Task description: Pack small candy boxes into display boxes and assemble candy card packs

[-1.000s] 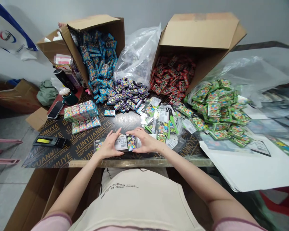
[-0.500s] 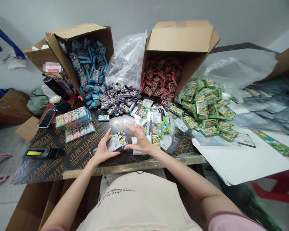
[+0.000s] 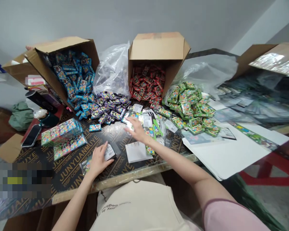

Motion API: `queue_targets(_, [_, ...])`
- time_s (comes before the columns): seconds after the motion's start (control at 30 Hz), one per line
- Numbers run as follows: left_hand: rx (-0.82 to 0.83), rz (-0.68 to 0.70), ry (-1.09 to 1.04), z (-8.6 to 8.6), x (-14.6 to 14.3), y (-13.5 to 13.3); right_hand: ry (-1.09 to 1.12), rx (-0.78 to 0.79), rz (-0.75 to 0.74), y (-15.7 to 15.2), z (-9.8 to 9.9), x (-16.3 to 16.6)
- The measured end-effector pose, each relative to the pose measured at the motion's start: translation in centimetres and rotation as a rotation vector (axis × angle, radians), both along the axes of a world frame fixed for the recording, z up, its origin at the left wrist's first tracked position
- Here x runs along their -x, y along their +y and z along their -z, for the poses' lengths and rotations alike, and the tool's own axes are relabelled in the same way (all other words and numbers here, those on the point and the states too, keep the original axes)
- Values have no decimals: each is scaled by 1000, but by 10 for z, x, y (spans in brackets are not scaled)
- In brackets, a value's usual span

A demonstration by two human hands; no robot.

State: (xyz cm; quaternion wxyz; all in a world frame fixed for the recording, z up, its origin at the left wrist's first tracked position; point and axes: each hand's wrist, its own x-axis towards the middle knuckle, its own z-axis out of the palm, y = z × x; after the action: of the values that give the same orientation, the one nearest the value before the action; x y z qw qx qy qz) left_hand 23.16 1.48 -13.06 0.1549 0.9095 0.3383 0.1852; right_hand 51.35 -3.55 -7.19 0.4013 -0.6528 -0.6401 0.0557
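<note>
My left hand [image 3: 99,161] lies palm down near the table's front edge, fingers stretched out and thumb apart. Beneath it is a clear plastic sleeve [image 3: 116,150] with a white barcode label [image 3: 109,152], partly covered by the fingers. Over the bare table in front of the heap of purple packets [image 3: 113,106], my right hand [image 3: 137,129] reaches out with fingers apart and nothing visible in them. Just beside it lies a loose pile of labelled cards and sleeves [image 3: 147,120]. White cards [image 3: 136,152] rest below the right wrist.
Cardboard boxes hold blue packets [image 3: 73,77] and red packets [image 3: 148,81]. Green packets [image 3: 189,102] are heaped at right beside white sheets [image 3: 208,157]. Left are stacked wrapped packs [image 3: 62,131], a phone [image 3: 31,135] and a bottle [image 3: 41,101]. One blue packet [image 3: 95,128] lies alone.
My right hand has left the purple packet and label by my left hand and moved up and away. My left hand now lies flatter over the labelled sleeve. The view has swung right.
</note>
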Motion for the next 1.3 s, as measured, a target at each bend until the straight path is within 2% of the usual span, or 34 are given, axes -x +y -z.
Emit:
queue_targets(0.03, [-57, 6, 58, 6, 0, 0, -45, 14, 114, 19, -1, -22])
queue_targets(0.1, [-156, 5, 131, 16, 0, -2, -129, 142, 295, 57, -2, -65])
queue_targets(0.2, [-221, 14, 154, 23, 0, -7, -211, 358, 438, 106, -3, -117])
queue_targets(0.27, [-221, 17, 147, 25, 0, -8, -224, 409, 498, 131, -3, -139])
queue_targets(0.47, [-216, 7, 144, 31, 0, -3, -192, 460, 597, 188, 3, -167])
queue_targets(0.6, [-217, 4, 161, 33, -2, -1, -178, 445, 616, 205, 5, -174])
queue_targets(0.73, [-212, -14, 162, 33, -3, -1, -140, 404, 571, 200, -6, -192])
queue_targets(0.9, [-201, -13, 164, 30, -3, -2, -18, 292, 574, 168, -29, -199])
queue_targets(1.0, [-196, -14, 173, 26, -4, -3, 89, 241, 463, 134, -26, -173])
queue_targets(1.17, [-199, -12, 202, 20, -4, -5, 238, 231, 191, 74, -3, -114])
queue_targets(1.3, [-166, 5, 199, 20, -2, -5, 347, 174, 168, 41, 0, -76])
